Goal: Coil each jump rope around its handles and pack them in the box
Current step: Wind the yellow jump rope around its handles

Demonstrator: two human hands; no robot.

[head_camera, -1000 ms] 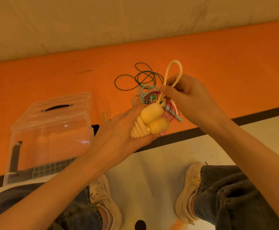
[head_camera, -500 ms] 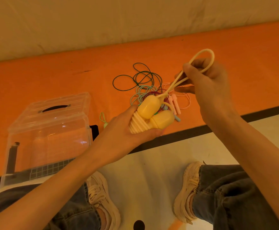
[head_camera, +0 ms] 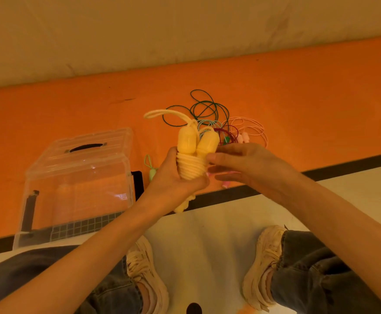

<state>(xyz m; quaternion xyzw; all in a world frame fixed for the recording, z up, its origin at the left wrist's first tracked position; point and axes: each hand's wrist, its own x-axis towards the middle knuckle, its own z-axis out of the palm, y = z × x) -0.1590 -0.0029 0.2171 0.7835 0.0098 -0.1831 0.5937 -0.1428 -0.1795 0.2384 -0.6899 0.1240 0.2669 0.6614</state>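
An orange mat (head_camera: pixel 298 98) stretches across the floor below a pale wall, edged by a dark stripe where it meets a white floor panel (head_camera: pixel 207 234). A person sits facing it, both knees in dark jeans and cream sneakers (head_camera: pixel 262 266) visible at the bottom of the head view.

On the mat at left stands the clear plastic box (head_camera: pixel 78 186), its transparent lid with a black handle tipped up behind it.

Near the centre of the mat lies a tangle of loose jump ropes (head_camera: pixel 209 114), dark green loops on top, with pale blue, red and pink cords and pink handles mixed in beside it. A small light green handle (head_camera: pixel 152 173) lies apart, between the box and the hands.

The left hand (head_camera: pixel 173 180) grips the yellow jump rope (head_camera: pixel 191 155), fingers curled around the cord coiled tightly about its two rounded handles, which stand upright and side by side above the fist. A last loop of yellow cord arcs free to the left from the handle tops.

The right hand (head_camera: pixel 250 164) reaches in from the right, fingers nearly straight and slightly spread, fingertips touching the coil just below the right handle.
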